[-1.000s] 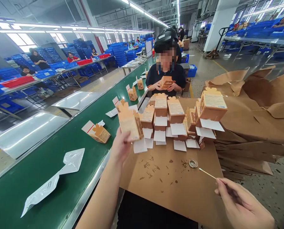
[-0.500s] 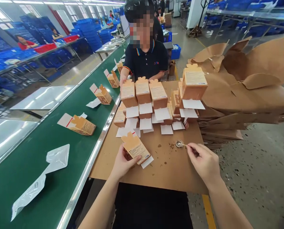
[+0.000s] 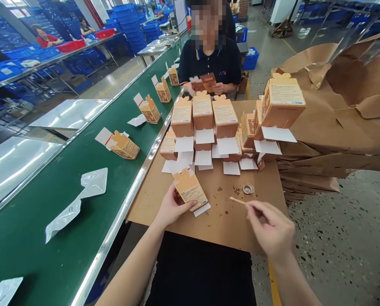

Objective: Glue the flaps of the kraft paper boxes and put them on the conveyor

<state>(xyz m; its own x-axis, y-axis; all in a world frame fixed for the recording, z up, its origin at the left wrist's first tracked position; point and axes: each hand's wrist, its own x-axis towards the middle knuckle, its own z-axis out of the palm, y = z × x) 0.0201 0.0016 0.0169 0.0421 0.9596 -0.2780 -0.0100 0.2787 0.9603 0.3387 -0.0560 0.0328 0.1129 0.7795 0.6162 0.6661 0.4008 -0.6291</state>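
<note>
L hand (image 3: 172,209) gripping kraft carton (image 3: 190,189) w/ white slip (image 3: 202,209), R hand (image 3: 270,226) pinching thin wooden stick (image 3: 237,200), just beside small metal dish (image 3: 248,189) on brown card sheet (image 3: 222,223).

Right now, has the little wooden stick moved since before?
Yes. The wooden stick moved off the small metal dish; its tip now sits left of it, nearer the person.

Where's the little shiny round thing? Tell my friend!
Find the brown cardboard sheet beside the green conveyor belt. Below the rows of boxes lies a small round metal ring. It's the only shiny thing there, beside brown crumbs.
</note>
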